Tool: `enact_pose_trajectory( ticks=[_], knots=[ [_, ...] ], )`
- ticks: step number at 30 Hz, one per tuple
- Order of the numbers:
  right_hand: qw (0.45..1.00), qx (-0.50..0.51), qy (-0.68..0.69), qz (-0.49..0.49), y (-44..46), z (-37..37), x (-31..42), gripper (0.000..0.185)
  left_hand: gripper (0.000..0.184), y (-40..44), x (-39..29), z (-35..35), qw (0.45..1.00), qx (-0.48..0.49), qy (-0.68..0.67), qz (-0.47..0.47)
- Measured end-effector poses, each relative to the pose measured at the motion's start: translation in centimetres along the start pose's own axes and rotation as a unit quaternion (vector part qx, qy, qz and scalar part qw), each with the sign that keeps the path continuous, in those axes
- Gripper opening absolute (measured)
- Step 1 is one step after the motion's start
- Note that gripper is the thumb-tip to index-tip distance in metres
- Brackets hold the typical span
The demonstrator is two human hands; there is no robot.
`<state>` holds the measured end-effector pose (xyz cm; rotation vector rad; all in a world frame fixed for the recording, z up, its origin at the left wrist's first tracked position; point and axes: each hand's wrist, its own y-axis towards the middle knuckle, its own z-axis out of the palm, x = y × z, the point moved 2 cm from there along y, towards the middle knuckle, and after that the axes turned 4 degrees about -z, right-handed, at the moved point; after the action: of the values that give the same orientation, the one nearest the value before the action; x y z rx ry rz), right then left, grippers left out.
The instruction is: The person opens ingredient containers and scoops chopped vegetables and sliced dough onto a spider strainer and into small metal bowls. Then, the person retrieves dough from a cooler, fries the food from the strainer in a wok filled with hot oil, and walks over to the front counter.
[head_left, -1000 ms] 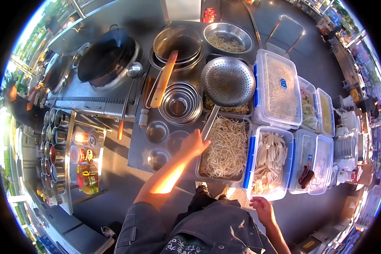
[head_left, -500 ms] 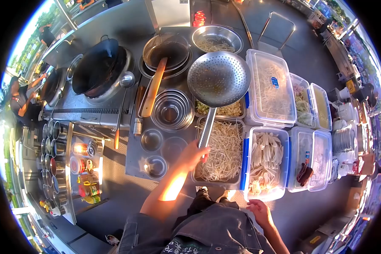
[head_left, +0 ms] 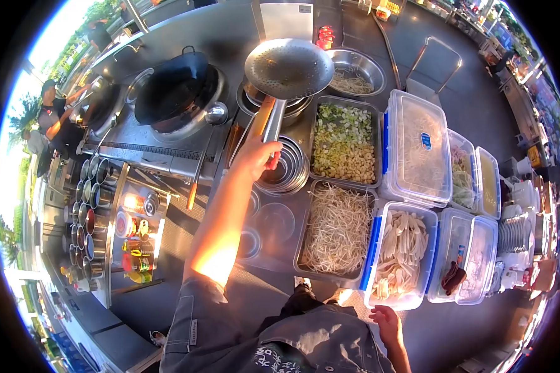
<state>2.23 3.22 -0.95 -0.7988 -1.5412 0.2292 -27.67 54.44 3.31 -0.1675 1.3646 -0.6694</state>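
Left of and beyond the rectangular steel tray of bean sprouts (head_left: 323,274), the round perforated silver-metal strainer (head_left: 289,69) has its long axis running away from the left hand (head_left: 259,160), whose grip clasps its handle; the right hand (head_left: 387,320), right and bodyward of the tray, hangs loose.

a single head-worn view looks forward and down from above the left hand (head_left: 259,158) and right hand (head_left: 388,322) (very wide, curved, black at the corners); it sits near, with the wearer's shirt (head_left: 320,343) showing beside the right one, and reaches well past both.
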Motion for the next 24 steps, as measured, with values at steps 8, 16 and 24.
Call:
enact_pose_trajectory(
  ticks=[8,16,24],
  knots=[
    [1.000,0.012,-0.012,-0.010,0.5,0.4,1.0,0.027,0.023,-3.2,1.2,-2.0,0.735,-0.411,0.397,0.364],
    [0.999,0.047,-0.012,-0.022,1.2,0.8,1.1,0.026,0.025,-4.9,11.4,1.1,0.686,-0.213,0.602,0.350],
    [0.999,0.037,-0.022,-0.026,0.8,1.3,0.7,0.030,0.011,-2.5,11.8,-0.3,0.657,-0.118,0.668,0.330]
  ],
)
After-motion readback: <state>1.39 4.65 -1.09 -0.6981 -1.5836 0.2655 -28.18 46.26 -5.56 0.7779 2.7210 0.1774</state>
